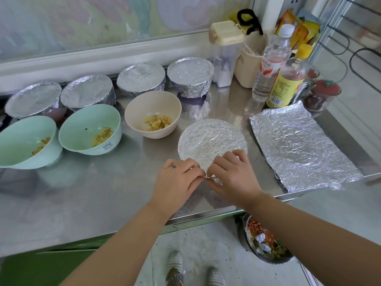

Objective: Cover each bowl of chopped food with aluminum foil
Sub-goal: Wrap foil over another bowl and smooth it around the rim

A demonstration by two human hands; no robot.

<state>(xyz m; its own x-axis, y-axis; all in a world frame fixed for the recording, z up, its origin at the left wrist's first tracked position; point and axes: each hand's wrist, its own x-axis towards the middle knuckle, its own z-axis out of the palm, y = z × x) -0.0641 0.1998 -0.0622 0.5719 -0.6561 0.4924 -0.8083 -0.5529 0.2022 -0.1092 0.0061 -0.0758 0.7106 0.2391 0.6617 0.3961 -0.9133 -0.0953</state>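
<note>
My left hand [177, 180] and right hand [233, 176] hide the near rim of the foil-covered bowl [212, 139]. I can't make out just what they pinch there, and the bowl's contents are hidden too. The four wrapped bowls [142, 77] at the back show me nothing inside either. The leftmost mint bowl [22, 139] is cut by the frame edge. My right forearm covers part of the metal bowl [266, 246] on the floor. The print on the yellow bottle label [285, 87] is too small to read.
</note>
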